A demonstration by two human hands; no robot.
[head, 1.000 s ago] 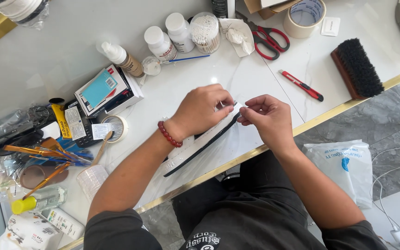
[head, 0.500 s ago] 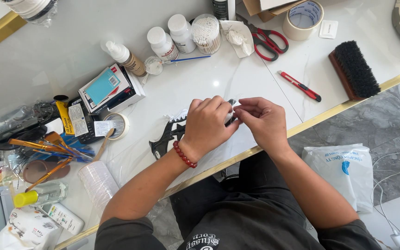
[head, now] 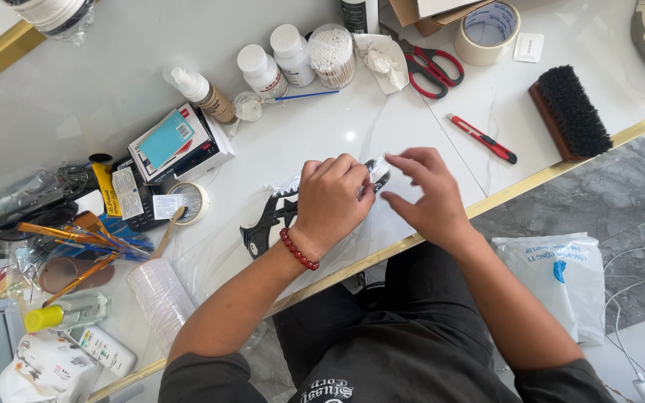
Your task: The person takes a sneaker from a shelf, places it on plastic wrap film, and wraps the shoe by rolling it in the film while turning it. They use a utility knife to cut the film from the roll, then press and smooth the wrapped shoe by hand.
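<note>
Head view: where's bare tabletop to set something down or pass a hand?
Free: the patch between the red box cutter, brush and right hand; also the far left stretch behind the pump bottle. Crowded: the left edge around the paintbrushes and small tape roll, and the bottles beside the scissors.

You sat at a white marble-look table (head: 76,97) edged with a gold trim strip (head: 561,160). Beneath you lay a grey veined stone floor (head: 621,194), where a white plastic bag (head: 561,280) rested beside white cables (head: 640,298). Bright light glared off the tabletop.
</note>
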